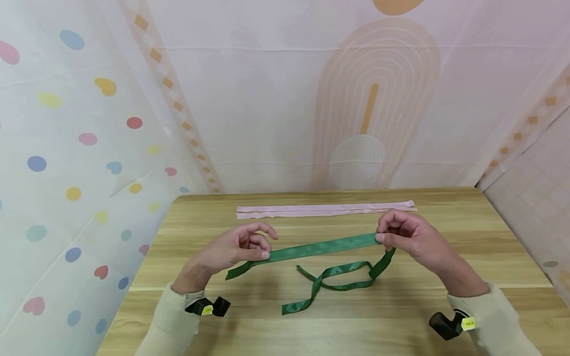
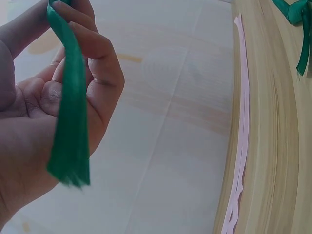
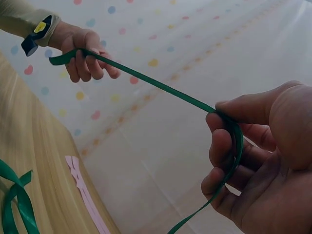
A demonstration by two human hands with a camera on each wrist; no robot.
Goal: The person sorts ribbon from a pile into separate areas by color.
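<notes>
**Two hands stretch a green ribbon above the wooden surface**

Two hands hold one green ribbon (image 1: 320,248) taut across the middle of the head view, just above the wooden surface (image 1: 401,316). The left hand (image 1: 236,249), at centre left of the frame, has its grip closed on the ribbon: thumb and fingers pinch it, and a short tail hangs past the hand toward the lower left. In the left wrist view the same ribbon (image 2: 70,112) runs down across the curled fingers (image 2: 100,73) and its cut end hangs free below the palm.

The right hand (image 1: 414,237), at centre right, also grips the ribbon between thumb and curled fingers. From that pinch the rest of the ribbon drops to the surface and lies in a loose, crossing loop in the lower middle of the frame, its free end pointing to the lower left. The right wrist view shows the ribbon (image 3: 161,85) passing from the far hand at upper left down to the near hand (image 3: 263,161) at right, where it bends round the fingers.

A pale pink strip (image 1: 325,209) lies flat along the far edge of the surface, in the upper middle part of it, well apart from both hands. Each wrist carries a small black camera (image 1: 208,306) with a yellow label. No container shows in any view.
</notes>
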